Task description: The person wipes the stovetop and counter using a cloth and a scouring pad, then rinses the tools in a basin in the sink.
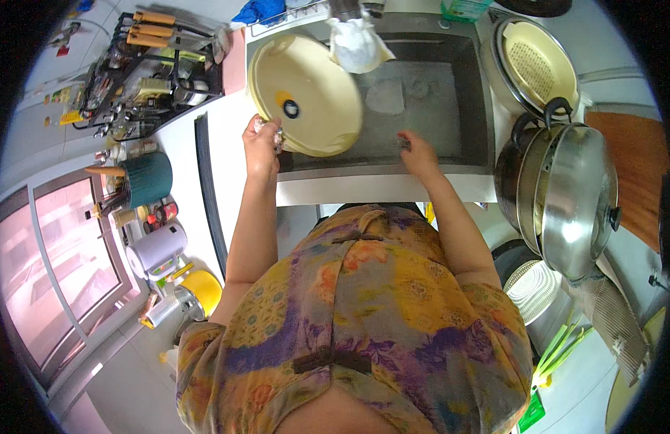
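Note:
My left hand [263, 145] grips the near-left rim of a pale yellow round basin [324, 103], with a small crinkled, shiny whitish thing [278, 138] at the fingers. Tilted, the basin hangs over the left part of a dark grey sink [470, 108]. A dark ring-shaped mark [291, 109] shows on its inner surface. Over the near part of the sink is my right hand [420, 154], its fingers closed around a small dark thing [404, 144], too unclear to name. A faucet wrapped in white cloth [355, 46] reaches over the sink's far side.
Stacked at right are a pot with a yellow strainer [538, 59] and a large steel lidded pot [576, 190]. Left stands a black rack [175, 65] with wooden-handled knives, above a green utensil holder [149, 179]. A white basket [533, 290] and green onions [560, 347] lie lower right.

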Demonstrator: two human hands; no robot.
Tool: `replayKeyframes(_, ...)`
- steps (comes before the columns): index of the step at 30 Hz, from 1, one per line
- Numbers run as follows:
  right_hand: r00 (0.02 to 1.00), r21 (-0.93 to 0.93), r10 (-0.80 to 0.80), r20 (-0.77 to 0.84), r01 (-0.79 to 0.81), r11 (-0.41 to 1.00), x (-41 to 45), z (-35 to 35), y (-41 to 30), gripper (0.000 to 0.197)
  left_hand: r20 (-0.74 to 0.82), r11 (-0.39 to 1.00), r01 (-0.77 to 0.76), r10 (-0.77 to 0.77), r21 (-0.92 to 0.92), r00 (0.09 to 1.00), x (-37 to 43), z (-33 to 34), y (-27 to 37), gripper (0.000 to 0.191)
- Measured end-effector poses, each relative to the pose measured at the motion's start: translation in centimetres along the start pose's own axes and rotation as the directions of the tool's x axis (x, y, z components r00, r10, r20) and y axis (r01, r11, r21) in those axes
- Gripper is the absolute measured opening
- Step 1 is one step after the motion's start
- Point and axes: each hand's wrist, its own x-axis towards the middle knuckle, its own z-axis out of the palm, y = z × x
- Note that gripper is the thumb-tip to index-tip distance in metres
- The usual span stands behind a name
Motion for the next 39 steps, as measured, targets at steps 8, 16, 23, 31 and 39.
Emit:
replayKeyframes(8, 0.818, 0.868, 0.575, 0.008, -0.291, 0.403, 2.2, -3.5, -2.4, 0.048, 0.115, 0.798, 0.273, -0.251, -0.537, 0.961, -0.5, -1.7, -6.0, 0.027)
replayKeyframes(16, 0.947, 0.046, -0.185, 0.261, 0.179, 0.983, 6.2, -2.0, -5.8, 0.049, 0.139, 0.758, 0.382, -0.367, -0.529, 0.920, -1.2, 1.3, -7.0, 0.032)
replayKeyframes(23, 0.837, 0.829, -0.085, 0.541, -0.513, 0.223, 15.0, 10.5, -11.1, 0.026, 0.270, 0.730, 0.483, -0.401, -0.484, 0.876, -1.6, 3.5, -6.9, 0.029)
replayKeyframes(31, 0.933, -0.103, -0.089, 0.348, 0.132, 0.986, 15.9, 7.3, 0.9, 0.030, 0.178, 0.658, 0.430, -0.415, -0.618, 0.892, 0.3, 1.7, -10.7, 0.030)
replayKeyframes(39, 0.969, 0.076, -0.168, 0.178, 0.157, 0.985, 20.7, 13.3, -8.9, 0.024, 0.180, 0.587, 0.528, -0.547, -0.613, 0.817, 1.3, 2.9, -13.4, 0.020)
